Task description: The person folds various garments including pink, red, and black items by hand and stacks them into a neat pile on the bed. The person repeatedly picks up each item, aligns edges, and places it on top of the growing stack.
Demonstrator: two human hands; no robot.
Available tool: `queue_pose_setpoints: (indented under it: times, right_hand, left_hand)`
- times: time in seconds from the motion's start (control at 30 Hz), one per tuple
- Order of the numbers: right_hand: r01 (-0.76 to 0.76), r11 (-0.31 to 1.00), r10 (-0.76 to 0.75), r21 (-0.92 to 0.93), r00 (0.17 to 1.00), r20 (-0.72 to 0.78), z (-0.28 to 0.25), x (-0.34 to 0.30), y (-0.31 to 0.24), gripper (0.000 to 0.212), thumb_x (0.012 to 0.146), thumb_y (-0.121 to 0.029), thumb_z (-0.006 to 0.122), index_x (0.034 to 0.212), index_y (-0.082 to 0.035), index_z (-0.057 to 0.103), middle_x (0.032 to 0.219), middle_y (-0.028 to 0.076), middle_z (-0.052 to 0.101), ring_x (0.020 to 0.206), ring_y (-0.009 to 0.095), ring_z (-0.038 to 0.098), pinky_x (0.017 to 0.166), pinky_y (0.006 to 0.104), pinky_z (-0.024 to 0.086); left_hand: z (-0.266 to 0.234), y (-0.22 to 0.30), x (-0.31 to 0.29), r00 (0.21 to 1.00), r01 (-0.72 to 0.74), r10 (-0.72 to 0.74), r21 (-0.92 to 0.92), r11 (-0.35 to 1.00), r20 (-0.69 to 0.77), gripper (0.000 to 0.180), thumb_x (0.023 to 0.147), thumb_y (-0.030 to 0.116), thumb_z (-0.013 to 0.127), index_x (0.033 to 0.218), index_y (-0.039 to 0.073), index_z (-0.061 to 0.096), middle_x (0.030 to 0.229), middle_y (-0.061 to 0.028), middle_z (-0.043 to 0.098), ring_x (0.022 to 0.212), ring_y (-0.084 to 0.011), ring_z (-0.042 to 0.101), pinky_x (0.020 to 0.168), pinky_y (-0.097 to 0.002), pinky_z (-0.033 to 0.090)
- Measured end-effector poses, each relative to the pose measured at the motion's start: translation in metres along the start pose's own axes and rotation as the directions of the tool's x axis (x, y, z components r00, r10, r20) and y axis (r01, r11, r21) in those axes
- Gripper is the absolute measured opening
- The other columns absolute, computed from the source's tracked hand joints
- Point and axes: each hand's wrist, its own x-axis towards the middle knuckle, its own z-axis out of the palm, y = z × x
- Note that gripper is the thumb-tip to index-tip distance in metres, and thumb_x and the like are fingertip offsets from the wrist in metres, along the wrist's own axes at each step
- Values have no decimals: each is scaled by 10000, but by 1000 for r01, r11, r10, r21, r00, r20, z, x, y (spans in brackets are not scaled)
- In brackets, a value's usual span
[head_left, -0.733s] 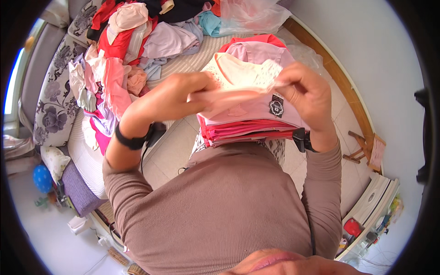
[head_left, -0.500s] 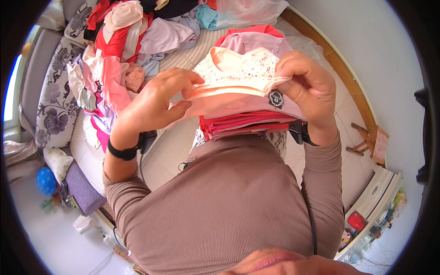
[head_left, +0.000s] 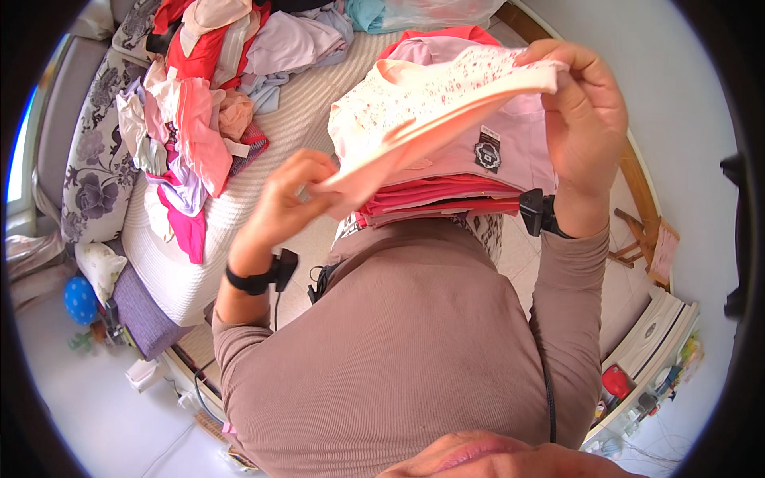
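A pale peach garment with a small floral print (head_left: 374, 103) is stretched on a slant between my hands, its exact kind unclear. The fingers of my left hand (head_left: 291, 199) pinch its lower left corner. Higher up, at the far right corner, my right hand (head_left: 588, 111) grips the edge between thumb and fingers. Beneath it lies a light pink folded garment (head_left: 522, 135) with a dark printed tag. That one tops a stack of folded red and pink clothes (head_left: 454, 195) in front of my body. The garment hides part of the stack's top.
A loose pile of clothes (head_left: 203, 119) lies on the ribbed cream cover of a sofa (head_left: 295, 127) at the left. A clear plastic bag (head_left: 446, 14) is at the back. To the right stand a small wooden stool (head_left: 637, 243) and the white wall (head_left: 685, 159).
My right hand has risen up and to the right, while my left hand has moved down and right and closed on the garment's corner. The garment is now pulled taut diagonally.
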Motion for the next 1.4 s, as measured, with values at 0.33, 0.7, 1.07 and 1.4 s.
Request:
queue_pose_setpoints:
  times: [0.33,0.7,1.07,1.4]
  right_hand:
    - [167,960,-90,225,945,-315,-38,98,-16,92,1011,-86,562,1053,-20,611,1013,93,691,937,212,680,935,369,555]
    - [72,879,-154,-471,978,-138,-107,22,-72,194,1024,-26,517,1180,47,604,1243,176,679,1101,200,642,996,338,493]
    - [-138,399,289,-906,957,-18,-116,-156,10,483,841,174,422,1202,-34,665,1348,146,655,1121,289,656,1005,353,507]
    - [171,404,78,-899,972,220,-64,-63,39,364,951,-111,627,1311,-64,625,1396,143,593,1291,309,541,1098,421,428]
  left_hand:
    - [-157,60,110,697,-38,239,299,954,-676,255,953,185,752,1110,-15,724,800,20,624,669,-41,486,597,-193,358]
    - [-84,61,105,740,-302,496,435,848,-454,219,880,-38,697,1097,-18,715,988,-91,744,920,-190,714,819,-278,550]
    - [37,16,18,977,-197,172,236,952,122,398,718,-63,710,1103,37,695,1173,-134,689,998,-333,660,843,-414,552]
    - [62,13,115,925,-376,374,291,880,64,473,850,157,760,1294,57,627,1346,-180,597,1198,-358,589,972,-443,486]
